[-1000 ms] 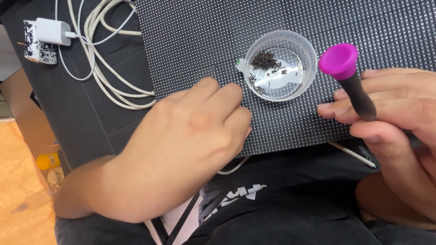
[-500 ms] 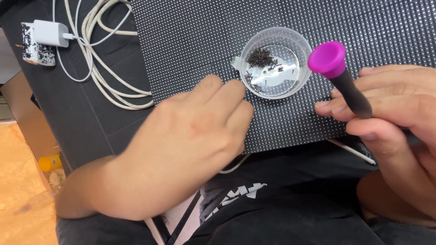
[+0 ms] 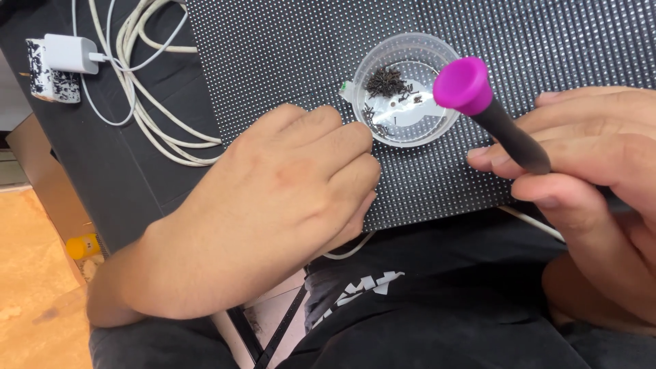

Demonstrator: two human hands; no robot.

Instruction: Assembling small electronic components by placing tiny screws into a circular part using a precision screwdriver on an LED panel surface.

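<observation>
White plastic marks the far left: a small charger block (image 3: 70, 53) sits on a speckled box (image 3: 49, 76), and its pale cables (image 3: 147, 109) loop across the dark table (image 3: 102, 171). Lower left, a small yellow cap (image 3: 83, 246) shows beside orange floor.

Moving right, the left hand (image 3: 273, 212) lies palm down with its fingers curled under, knuckles up, pressing on the near edge of a black dotted panel (image 3: 287, 61), a grid of tiny bumps covering the top of the view. Whether anything is pinched under the fingertips cannot be told; they are hidden.

Just beyond the left fingertips, on the panel, sits a clear round plastic cup (image 3: 407, 89) holding a heap of tiny dark screws (image 3: 386, 82), with a few scattered over its base.

To the right, the right hand (image 3: 588, 198) is closed around a black-shafted tool with a magenta flared cap (image 3: 465, 85). The cap points up and left, hanging over the cup's right rim. Thumb and fingers wrap the shaft; the working tip is hidden inside the hand.

Judging from this, the work seems to be driving small screws into the panel. It would go best with the left hand steadying the panel flat, the cup kept near but clear of the tool's swing, and the tool held upright over each hole.
</observation>
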